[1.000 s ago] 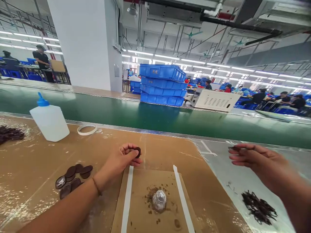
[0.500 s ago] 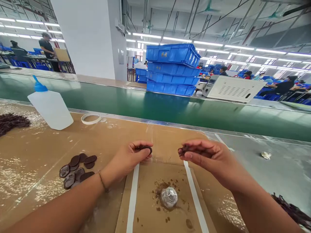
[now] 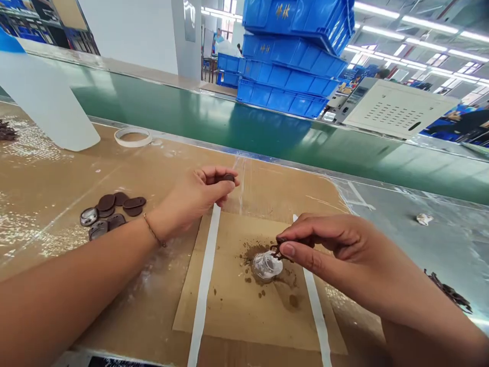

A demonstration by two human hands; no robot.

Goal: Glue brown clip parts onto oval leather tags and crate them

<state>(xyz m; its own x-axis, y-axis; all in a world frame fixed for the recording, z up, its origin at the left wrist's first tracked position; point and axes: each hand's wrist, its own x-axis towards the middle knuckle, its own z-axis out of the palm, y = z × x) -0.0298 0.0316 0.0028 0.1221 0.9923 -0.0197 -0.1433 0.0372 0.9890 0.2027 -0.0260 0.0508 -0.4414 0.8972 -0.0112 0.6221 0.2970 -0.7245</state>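
Observation:
My left hand (image 3: 212, 191) is closed on a dark brown oval disc (image 3: 228, 178), held between thumb and fingers above the cardboard. Lower and to the right, my right hand (image 3: 321, 244) pinches a small dark brown piece with thin looped ends (image 3: 275, 250). That piece is at the rim of a small clear cup (image 3: 266, 266); whether it touches the cup I cannot tell. The cup stands on a taped cardboard sheet (image 3: 237, 306), with dark wet spots around it. Several more brown oval discs (image 3: 106, 203) lie in a loose group left of my left forearm.
A white plastic bottle (image 3: 53, 102) with a blue top and a roll of tape (image 3: 133, 136) stand at the far left. Dark strips (image 3: 447, 290) lie at the right. Beyond the green conveyor belt (image 3: 183, 112) are stacked blue crates (image 3: 286, 56) and a beige metal box (image 3: 401, 107).
My right hand has come down to the clear cup with the looped brown piece. My left hand still holds its disc. The view has tilted downward and moved closer to the table.

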